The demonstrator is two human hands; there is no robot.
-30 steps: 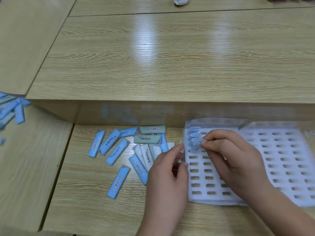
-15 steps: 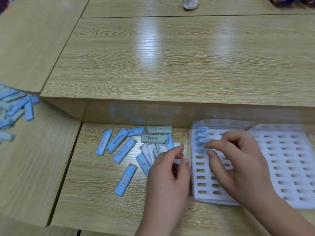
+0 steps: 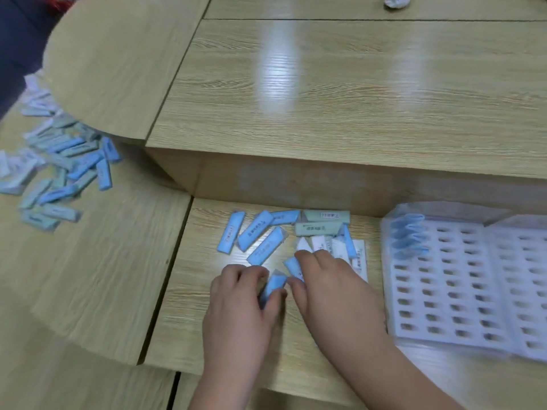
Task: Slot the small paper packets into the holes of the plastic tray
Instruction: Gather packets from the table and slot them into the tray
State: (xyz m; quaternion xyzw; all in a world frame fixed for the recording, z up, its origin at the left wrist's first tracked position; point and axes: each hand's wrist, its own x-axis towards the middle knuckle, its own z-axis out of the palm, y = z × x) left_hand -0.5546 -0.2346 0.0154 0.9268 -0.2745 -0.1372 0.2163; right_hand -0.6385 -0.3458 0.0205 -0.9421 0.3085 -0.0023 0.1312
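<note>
Left hand [image 3: 239,303] grips a blue packet [image 3: 276,284] — right hand [image 3: 334,294] pinches a second packet [image 3: 291,266] beside it.

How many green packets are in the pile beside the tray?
2. One green packet lies farthest back; the second green packet sits just in front of it. More may be hidden.

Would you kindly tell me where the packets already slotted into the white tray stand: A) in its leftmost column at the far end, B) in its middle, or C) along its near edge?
A: the slotted blue packets stand at the far end of the leftmost column of the plastic tray; its other holes look empty.
</note>
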